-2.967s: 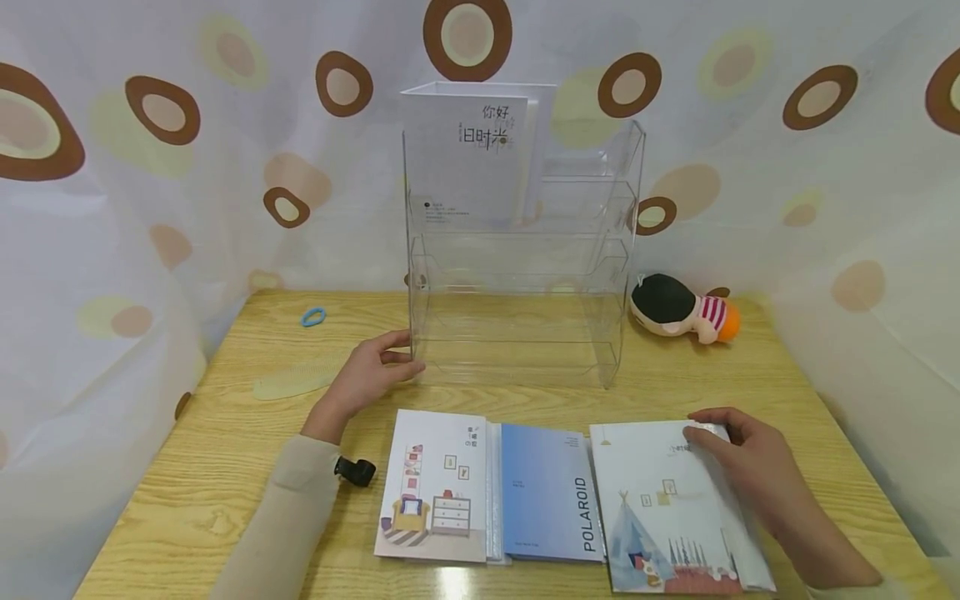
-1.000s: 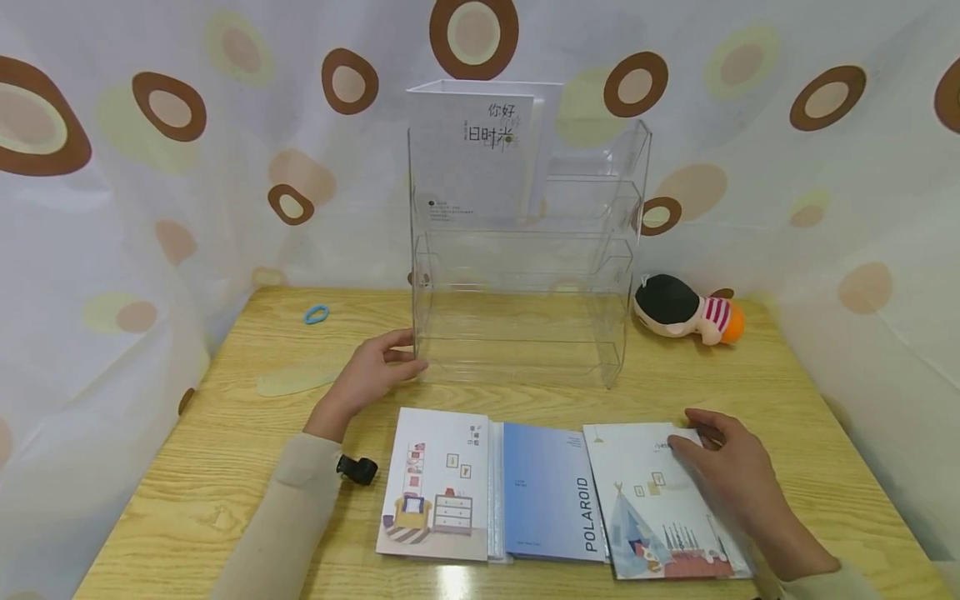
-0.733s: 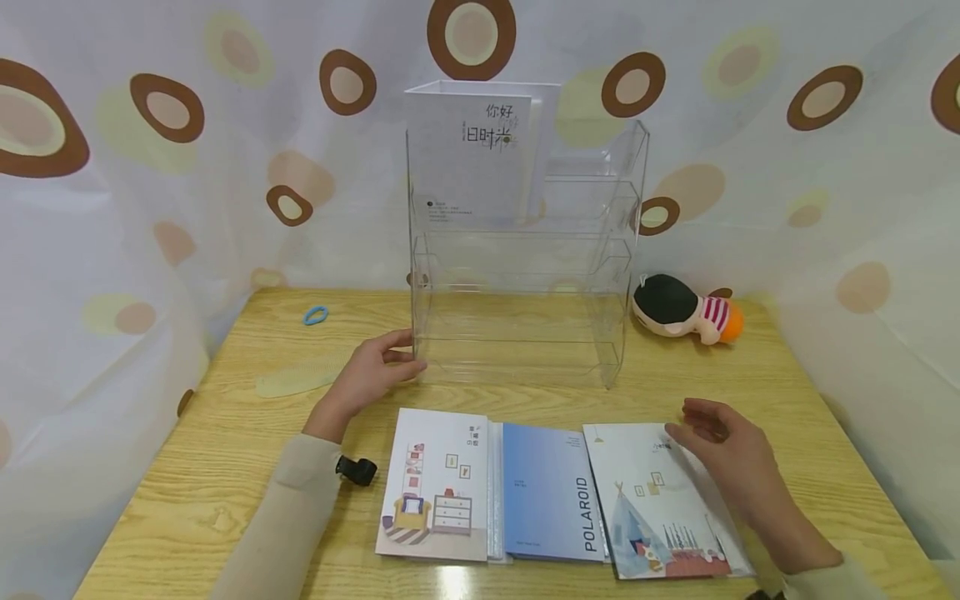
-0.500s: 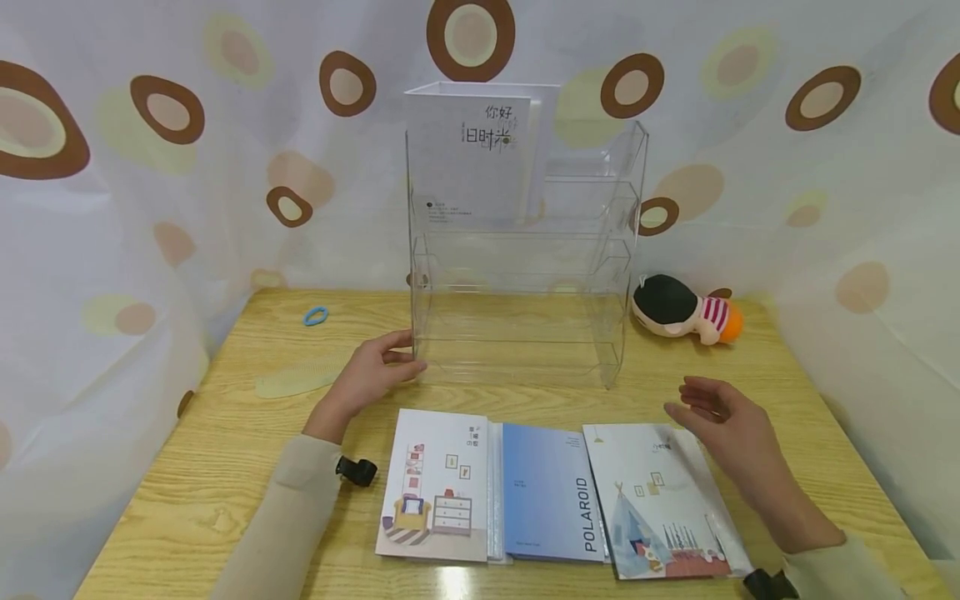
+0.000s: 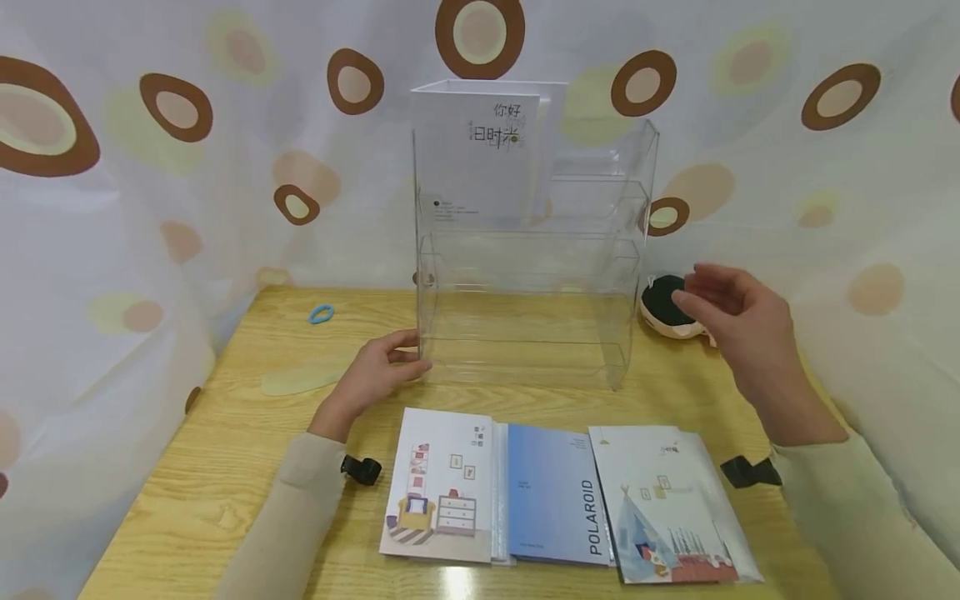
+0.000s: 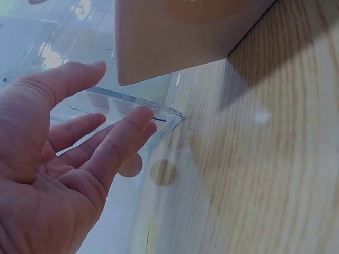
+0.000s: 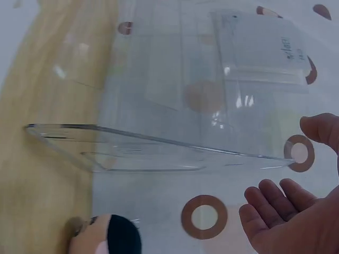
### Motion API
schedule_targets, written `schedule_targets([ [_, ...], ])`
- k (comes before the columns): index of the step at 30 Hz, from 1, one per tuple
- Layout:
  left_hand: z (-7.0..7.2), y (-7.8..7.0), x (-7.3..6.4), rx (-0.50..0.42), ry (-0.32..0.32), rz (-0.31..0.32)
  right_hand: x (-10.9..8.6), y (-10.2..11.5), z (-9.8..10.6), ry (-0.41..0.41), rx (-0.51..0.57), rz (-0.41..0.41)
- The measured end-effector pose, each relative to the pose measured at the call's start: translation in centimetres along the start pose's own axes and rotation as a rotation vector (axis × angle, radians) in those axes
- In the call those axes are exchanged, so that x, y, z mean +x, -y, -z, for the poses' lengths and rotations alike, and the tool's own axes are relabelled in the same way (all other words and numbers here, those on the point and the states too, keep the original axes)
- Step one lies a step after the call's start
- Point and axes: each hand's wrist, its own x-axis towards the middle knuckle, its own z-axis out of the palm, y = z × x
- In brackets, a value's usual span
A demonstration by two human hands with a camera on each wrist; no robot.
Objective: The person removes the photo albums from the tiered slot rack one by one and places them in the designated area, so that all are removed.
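A clear acrylic display rack (image 5: 525, 317) with stepped tiers stands upright on the table. A white album (image 5: 480, 158) sits in its top left part. My left hand (image 5: 378, 371) rests at the rack's lower left side, thumb in front and fingers at the side panel; the left wrist view has these fingers (image 6: 122, 137) loosely straight, apart from the thumb. Raised beside the rack's right side is my right hand (image 5: 738, 329), holding nothing, fingers slightly bent. It overlaps the doll in the head view. In front lie an album with an armchair picture (image 5: 438, 500), a blue POLAROID album (image 5: 555, 492) and an album with a tent picture (image 5: 660, 508).
A soft doll (image 5: 667, 308) with black hair lies right of the rack, partly hidden. At the left are a blue ring (image 5: 321, 314) and a pale comb (image 5: 296, 381). A patterned sheet (image 5: 240, 208) hangs behind the wooden table (image 5: 217, 475).
My right hand first shifts the tent album slightly left, then lets go and rises up and away toward the rack's right side. My left hand stays at the rack.
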Motion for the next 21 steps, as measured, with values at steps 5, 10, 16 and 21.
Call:
schedule_targets([
  [5,-0.2,0.4,0.3,0.006,-0.008,-0.002,3.1,3.8,-1.1,0.019,0.055,0.06],
  [10,-0.1,0.5,0.4,-0.001,-0.009,-0.009,6.4,6.9,-3.0,0.101,0.164,0.149],
  [16,-0.2,0.4,0.3,0.001,-0.009,-0.003,9.9,10.2,-5.4,0.16,0.286,0.207],
  [21,-0.2,0.4,0.4,-0.022,-0.008,-0.003,12.2,12.3,-7.3,0.183,0.288,0.217],
])
